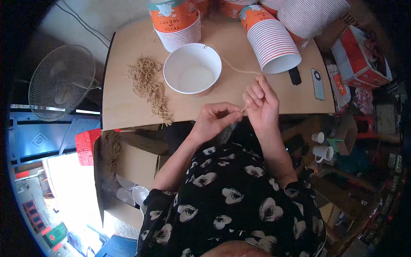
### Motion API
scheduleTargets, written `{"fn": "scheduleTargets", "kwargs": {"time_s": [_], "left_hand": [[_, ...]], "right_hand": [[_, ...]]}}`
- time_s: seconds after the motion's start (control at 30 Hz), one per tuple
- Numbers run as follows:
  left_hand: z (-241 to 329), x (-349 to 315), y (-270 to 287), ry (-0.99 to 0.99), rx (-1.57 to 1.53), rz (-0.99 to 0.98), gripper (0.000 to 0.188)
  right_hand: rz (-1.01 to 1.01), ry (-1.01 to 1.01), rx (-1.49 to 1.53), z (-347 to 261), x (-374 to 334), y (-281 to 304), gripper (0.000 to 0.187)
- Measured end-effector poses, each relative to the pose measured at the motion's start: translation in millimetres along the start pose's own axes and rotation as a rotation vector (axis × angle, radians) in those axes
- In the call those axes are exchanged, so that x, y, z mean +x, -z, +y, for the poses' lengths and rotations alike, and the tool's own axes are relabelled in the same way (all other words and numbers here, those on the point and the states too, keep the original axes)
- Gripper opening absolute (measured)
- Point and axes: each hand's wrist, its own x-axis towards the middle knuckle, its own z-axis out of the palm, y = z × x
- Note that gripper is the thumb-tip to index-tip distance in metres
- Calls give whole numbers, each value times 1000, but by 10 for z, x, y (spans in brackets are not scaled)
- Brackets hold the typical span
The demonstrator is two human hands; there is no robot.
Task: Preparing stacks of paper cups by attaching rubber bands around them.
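Note:
A white-lined paper bucket (185, 68) stands on the table near its front edge, its mouth turned up and nothing seen inside. From a hole at its far rim a thin tan cord (233, 67) curves to my right hand (262, 103). That hand is closed, pinching the cord between thumb and fingers, right of the bucket. My left hand (217, 119) is just in front of the bucket, thumb and fingertip closed on the cord's end close to my right hand. Left of the bucket lies a tangled heap of the same cord (147, 81).
Behind the bucket is an upright stack of orange-and-white paper buckets (177, 25); another stack (274, 45) lies on its side at right. A phone (317, 84) rests by the table's (117, 107) right edge. A fan (63, 83) and an open carton (137, 165) are at left.

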Motion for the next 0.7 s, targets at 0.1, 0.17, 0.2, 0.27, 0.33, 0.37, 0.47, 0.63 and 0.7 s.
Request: {"fn": "scheduleTargets", "kwargs": {"time_s": [0.1, 0.17, 0.2, 0.27, 0.33, 0.37, 0.47, 0.63, 0.7], "left_hand": [[61, -168, 63, 120, -41, 49, 13], [22, -287, 151, 93, 171, 141, 12], [52, -330, 148, 129, 294, 183, 8], [161, -329, 120, 22, 443, 140, 9], [230, -311, 88, -85, 586, 109, 10], [261, -270, 66, -179, 665, 82, 11], [329, -189, 74, -324, 734, 65, 12], [337, -181, 234, -139, 553, 66, 10], [377, -168, 264, -86, 486, 78, 9]], "right_hand": [[65, -29, 41, 3, -35, 182, 13], [199, -17, -331, -16, -40, 283, 7], [147, 113, -766, 60, 1, 326, 19], [-9, 710, -1626, 134, -44, 381, 33], [-226, 549, -1553, 138, -134, 148, 39], [-356, 423, -1472, 125, -168, 80, 38], [-364, 45, -1386, 178, -200, 131, 32], [-369, -64, -1244, 106, -228, 175, 19], [-340, -73, -1206, 103, -195, 218, 14]]}}
